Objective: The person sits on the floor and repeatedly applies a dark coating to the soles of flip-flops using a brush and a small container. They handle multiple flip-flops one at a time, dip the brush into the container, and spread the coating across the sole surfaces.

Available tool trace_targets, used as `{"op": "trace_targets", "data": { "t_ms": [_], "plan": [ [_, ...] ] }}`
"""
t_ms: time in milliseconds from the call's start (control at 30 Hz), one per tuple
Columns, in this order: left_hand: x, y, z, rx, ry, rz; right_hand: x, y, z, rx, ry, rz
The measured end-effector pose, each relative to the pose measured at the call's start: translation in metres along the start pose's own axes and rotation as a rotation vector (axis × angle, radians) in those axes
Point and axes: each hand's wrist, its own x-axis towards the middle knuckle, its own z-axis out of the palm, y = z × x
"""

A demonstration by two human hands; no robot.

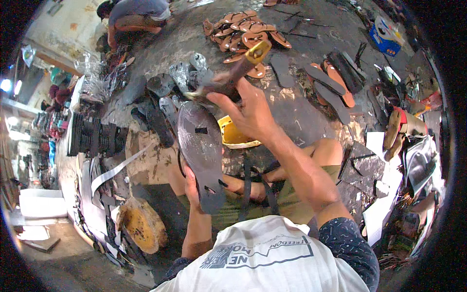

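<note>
My left hand (192, 189) grips a dark sandal sole (202, 141) by its edge. The sole is tilted up, with a slot near its wide end and another near its narrow end; its surface looks glossy. My right hand (254, 111) is closed round a thick brown tool (238, 70) with a yellow end, just above the sole's wide end. The tool's other end is smeared by motion, so its kind is unclear. Beneath my right hand is a yellow bowl (232, 134), partly hidden. Black straps (246, 190) hang or lie between my legs.
Brown sandals (245, 31) lie heaped ahead. Loose soles (328, 87) lie at the right, near a blue box (384, 41). At left are stacked black pieces (95, 135) and a round wooden block (141, 224). Another person (134, 19) crouches at the far left.
</note>
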Motion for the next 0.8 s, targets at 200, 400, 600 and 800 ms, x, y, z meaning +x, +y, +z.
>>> {"op": "trace_targets", "data": {
  "t_ms": [200,400,600,800],
  "plan": [
    [0.021,0.019,-0.004,-0.145,0.053,-0.005,-0.044,-0.015,0.023,0.097,-0.235,-0.054],
    [0.003,-0.006,-0.024,0.022,0.129,-0.018,-0.002,-0.005,0.035,-0.200,0.126,-0.203],
    [0.011,0.012,-0.007,0.008,-0.077,0.110,-0.017,-0.003,0.022,0.007,0.178,0.029],
    [0.019,0.011,0.004,-0.140,0.002,-0.011,-0.015,-0.025,0.025,0.025,-0.060,-0.215]
  ]
}}
